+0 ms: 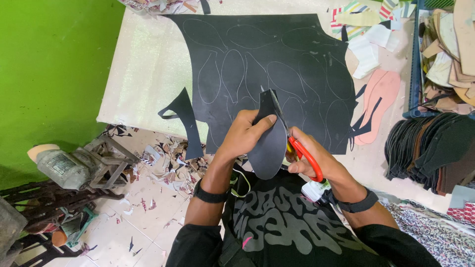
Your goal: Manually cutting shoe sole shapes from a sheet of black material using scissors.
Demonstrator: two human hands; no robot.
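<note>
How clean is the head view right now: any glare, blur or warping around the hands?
Head view: even, soft light with no hard shadows; the pale table is bright, nearly washed out. The left hand, right hand, scissors and black piece are sharp. The wide lens bends the table edges, and chalk outlines on the black sheet stay readable.

A black sole-shaped piece (267, 148) stands upright between the hands, rounded end down. Orange-handled scissors (297, 143) cut along its right edge, blades pointing up and away.
</note>
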